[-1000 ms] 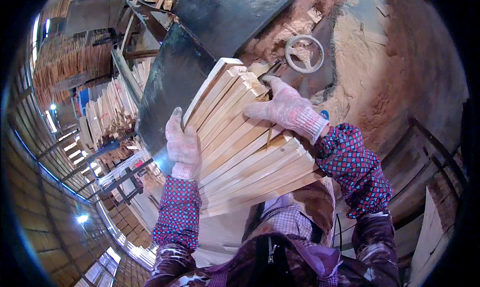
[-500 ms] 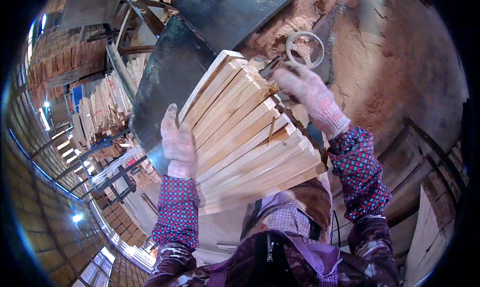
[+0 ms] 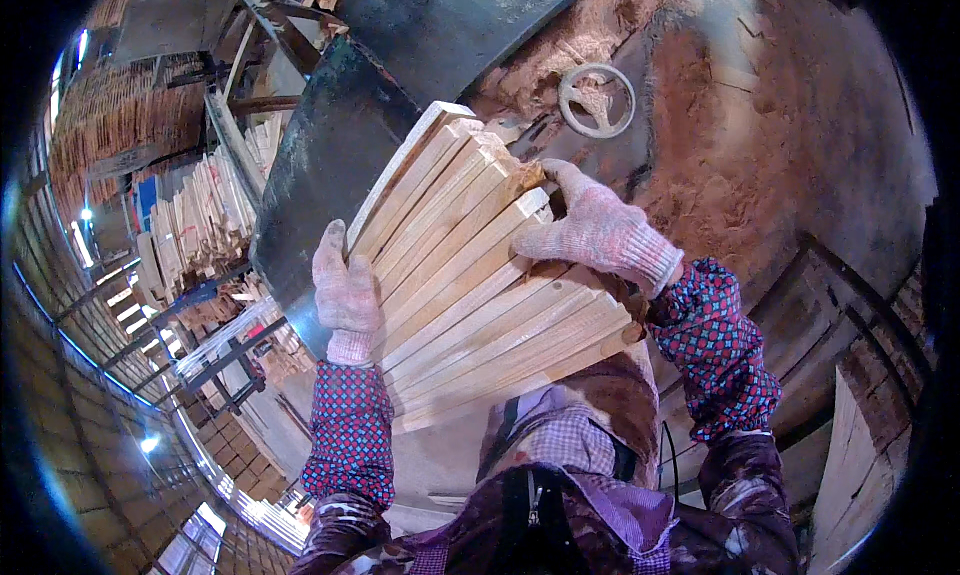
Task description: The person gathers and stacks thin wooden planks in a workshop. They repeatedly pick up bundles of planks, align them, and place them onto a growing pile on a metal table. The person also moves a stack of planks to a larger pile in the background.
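A bundle of pale wooden strips (image 3: pixel 450 275) lies fanned out before me, spread at the far right ends and drawn together toward the near left. My left hand (image 3: pixel 345 293), in a pinkish knitted glove, grips the bundle's left edge; some of its fingers are hidden by the wood. In a matching glove, my right hand (image 3: pixel 600 227) clasps the far ends of the middle strips, its thumb and a finger spread apart across them. Rough brown bark shows on one strip end beside that finger. What the right hand's other fingers touch is hidden.
A dark metal surface (image 3: pixel 330 160) extends beyond the bundle. A grey handwheel (image 3: pixel 597 101) stands past my right hand, with reddish sawdust (image 3: pixel 720 190) around it. Stacked strips (image 3: pixel 200 220) and a large wood pile (image 3: pixel 120 135) are at left. Dark metal bars (image 3: pixel 850 295) stand at right.
My right hand has come down from near the handwheel onto the strip ends. A thin splinter lying across the strips no longer shows. The left hand keeps its hold.
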A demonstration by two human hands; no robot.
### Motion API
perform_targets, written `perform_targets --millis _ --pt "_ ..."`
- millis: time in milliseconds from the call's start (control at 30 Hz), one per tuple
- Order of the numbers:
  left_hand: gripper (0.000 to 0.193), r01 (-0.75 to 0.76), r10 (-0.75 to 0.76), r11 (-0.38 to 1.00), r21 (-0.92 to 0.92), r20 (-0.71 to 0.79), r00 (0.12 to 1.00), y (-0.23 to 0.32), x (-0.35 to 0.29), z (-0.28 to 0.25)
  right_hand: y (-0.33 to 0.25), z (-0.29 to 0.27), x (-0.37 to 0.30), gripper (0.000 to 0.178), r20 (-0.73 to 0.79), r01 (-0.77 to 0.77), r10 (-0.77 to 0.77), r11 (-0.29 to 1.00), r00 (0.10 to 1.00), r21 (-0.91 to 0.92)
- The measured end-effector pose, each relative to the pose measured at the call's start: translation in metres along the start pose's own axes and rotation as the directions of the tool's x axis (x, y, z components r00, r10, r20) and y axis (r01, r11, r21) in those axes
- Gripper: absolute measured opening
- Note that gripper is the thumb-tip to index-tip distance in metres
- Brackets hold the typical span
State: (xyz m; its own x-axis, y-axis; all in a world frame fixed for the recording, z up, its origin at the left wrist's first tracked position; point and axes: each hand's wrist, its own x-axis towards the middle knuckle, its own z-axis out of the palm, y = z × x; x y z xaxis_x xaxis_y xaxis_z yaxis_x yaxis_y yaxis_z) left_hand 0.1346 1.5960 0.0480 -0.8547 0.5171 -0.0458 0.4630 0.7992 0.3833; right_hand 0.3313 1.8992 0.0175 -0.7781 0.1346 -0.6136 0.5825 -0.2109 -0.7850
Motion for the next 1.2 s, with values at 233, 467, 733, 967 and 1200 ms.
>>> perform_targets --millis 233,467,733,967,1200 --pt "0.048 0.068 -0.068 0.998 0.006 -0.011 0.998 0.016 -0.006 -0.001 0.000 0.002 -0.002 0.104 -0.105 -0.102 0.099 0.994 0.990 -0.030" --pt "0.048 0.097 -0.099 0.994 0.053 0.026 0.995 0.026 0.004 -0.005 0.016 0.008 -0.003 0.093 -0.152 0.015 0.002 0.994 0.988 0.111" --pt "0.040 -0.048 0.038 0.993 0.107 0.096 0.995 0.013 0.022 0.000 0.040 -0.038 -0.056 0.054 -0.521 0.171 0.069 0.901 0.851 0.399" --pt "0.037 -0.037 0.036 0.998 0.055 0.018 0.999 0.014 0.018 0.009 0.082 0.001 -0.153 0.026 -0.644 0.094 0.238 0.894 0.727 0.438" --pt "0.051 -0.135 0.098 0.974 0.181 0.203 0.974 0.015 0.028 -0.003 0.101 0.146 -0.178 0.028 -0.253 0.115 -0.202 0.940 0.946 -0.322"
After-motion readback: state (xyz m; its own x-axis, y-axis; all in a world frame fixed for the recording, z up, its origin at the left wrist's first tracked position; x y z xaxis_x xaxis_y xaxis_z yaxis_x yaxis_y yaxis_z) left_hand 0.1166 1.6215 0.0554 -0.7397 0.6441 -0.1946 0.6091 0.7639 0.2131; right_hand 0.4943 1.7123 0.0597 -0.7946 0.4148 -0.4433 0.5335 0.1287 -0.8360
